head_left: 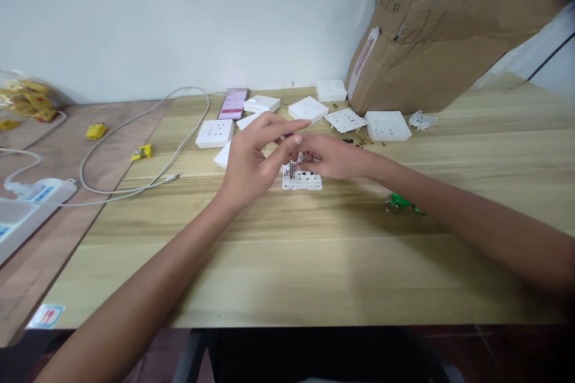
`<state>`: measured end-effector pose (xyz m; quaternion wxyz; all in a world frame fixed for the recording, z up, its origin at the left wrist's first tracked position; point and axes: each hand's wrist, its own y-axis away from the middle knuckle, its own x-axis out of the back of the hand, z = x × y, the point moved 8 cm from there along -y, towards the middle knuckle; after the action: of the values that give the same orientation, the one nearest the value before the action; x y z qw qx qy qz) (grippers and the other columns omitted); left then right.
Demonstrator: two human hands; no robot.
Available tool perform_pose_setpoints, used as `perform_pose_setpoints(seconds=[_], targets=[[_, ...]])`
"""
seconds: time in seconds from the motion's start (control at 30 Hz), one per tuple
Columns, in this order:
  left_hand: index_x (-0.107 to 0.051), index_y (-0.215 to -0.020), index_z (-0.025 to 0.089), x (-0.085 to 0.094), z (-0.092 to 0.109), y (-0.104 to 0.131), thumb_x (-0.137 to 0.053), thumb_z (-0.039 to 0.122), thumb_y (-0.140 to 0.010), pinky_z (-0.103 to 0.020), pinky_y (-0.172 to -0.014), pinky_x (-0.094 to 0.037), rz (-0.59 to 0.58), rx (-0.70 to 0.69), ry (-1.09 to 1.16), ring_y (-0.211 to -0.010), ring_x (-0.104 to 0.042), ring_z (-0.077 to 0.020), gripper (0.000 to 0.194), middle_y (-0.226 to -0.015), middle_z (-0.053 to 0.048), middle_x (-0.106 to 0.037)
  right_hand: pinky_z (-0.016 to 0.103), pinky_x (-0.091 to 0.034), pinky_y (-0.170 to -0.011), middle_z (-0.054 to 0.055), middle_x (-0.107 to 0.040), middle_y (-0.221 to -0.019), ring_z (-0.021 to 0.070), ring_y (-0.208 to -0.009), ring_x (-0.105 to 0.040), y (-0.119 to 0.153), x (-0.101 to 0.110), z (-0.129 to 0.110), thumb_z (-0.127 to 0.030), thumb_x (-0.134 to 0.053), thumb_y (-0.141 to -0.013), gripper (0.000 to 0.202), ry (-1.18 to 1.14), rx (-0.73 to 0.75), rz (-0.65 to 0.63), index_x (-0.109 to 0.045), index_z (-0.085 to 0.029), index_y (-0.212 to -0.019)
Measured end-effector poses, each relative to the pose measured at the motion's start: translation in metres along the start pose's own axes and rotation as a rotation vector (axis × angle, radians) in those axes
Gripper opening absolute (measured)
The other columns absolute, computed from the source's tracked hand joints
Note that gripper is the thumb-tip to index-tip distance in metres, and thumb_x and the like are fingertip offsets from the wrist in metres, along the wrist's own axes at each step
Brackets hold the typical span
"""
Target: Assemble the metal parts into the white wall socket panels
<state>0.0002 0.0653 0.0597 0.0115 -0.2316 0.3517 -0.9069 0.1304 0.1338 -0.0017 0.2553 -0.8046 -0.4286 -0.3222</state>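
Observation:
A white socket plate (309, 182) with small metal parts lies on the wooden table, under both hands. My left hand (258, 155) is above its left side, thumb and fingers reaching right to meet the other hand's fingertips. My right hand (330, 155) comes in from the right, its fingers bent together over the plate's back edge. A small metal piece (291, 170) stands upright on the plate just below the fingertips. Whatever lies between the fingers is too small and too covered to name.
White socket housings (389, 125), a phone (233, 103) and small brass parts lie behind the hands. A cardboard box (440, 42) stands back right. Green keyring item (402, 200) is under the right forearm. Cable (135, 191), power strip (33, 212) and yellow pieces (96, 131) are left.

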Motion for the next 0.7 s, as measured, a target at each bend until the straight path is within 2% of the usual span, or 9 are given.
perform_pose_setpoints(seconds=[0.13,0.3,0.37,0.5,0.7], targets=[[-0.085,-0.127,0.028,-0.004,0.0035,0.0006,-0.064,0.04,-0.112,-0.04,-0.092,-0.066,-0.053,0.016,0.035,-0.098,-0.077,-0.0226,0.028,-0.112,-0.007,-0.084,0.033,-0.048,-0.077,0.01,-0.078,-0.115,0.0227,-0.09,-0.066,0.0002,-0.0004,0.0005,-0.028,-0.069,-0.101,0.019,0.003,0.014,-0.004,-0.08,-0.021,-0.115],[-0.088,-0.116,0.03,-0.0003,0.0055,-0.0016,-0.077,0.044,-0.105,-0.037,-0.087,-0.067,-0.022,-0.019,-0.022,-0.1,-0.077,-0.0223,0.021,-0.111,-0.007,-0.082,0.034,-0.049,-0.077,0.008,-0.077,-0.116,0.0233,-0.093,-0.066,-0.0002,0.0007,0.0021,-0.028,-0.07,-0.101,0.017,0.0,0.024,0.025,-0.076,-0.023,-0.116],[-0.088,-0.119,0.029,0.0018,0.0035,-0.0022,-0.075,0.042,-0.107,-0.037,-0.088,-0.066,-0.017,-0.01,-0.01,-0.099,-0.077,-0.0219,0.022,-0.11,-0.007,-0.082,0.034,-0.05,-0.078,0.009,-0.078,-0.119,0.0236,-0.094,-0.067,-0.0002,-0.0003,0.0023,-0.028,-0.07,-0.101,0.019,-0.002,0.018,0.011,-0.077,-0.022,-0.117],[-0.087,-0.126,0.027,-0.0008,0.0025,-0.0028,-0.065,0.038,-0.111,-0.039,-0.093,-0.067,-0.085,0.008,0.024,-0.099,-0.078,-0.0229,0.028,-0.111,-0.007,-0.085,0.035,-0.051,-0.081,0.011,-0.078,-0.121,0.0248,-0.097,-0.069,0.0004,-0.0016,0.0004,-0.028,-0.069,-0.101,0.019,-0.01,0.023,-0.008,-0.077,-0.021,-0.117],[-0.088,-0.121,0.029,0.0005,0.0037,-0.0052,-0.077,0.042,-0.105,-0.037,-0.089,-0.067,-0.057,-0.025,0.005,-0.101,-0.077,-0.0222,0.023,-0.111,-0.007,-0.082,0.035,-0.051,-0.081,0.011,-0.077,-0.119,0.0253,-0.098,-0.069,0.0009,-0.0007,-0.0022,-0.027,-0.067,-0.102,0.022,0.011,0.02,0.007,-0.075,-0.02,-0.121]])
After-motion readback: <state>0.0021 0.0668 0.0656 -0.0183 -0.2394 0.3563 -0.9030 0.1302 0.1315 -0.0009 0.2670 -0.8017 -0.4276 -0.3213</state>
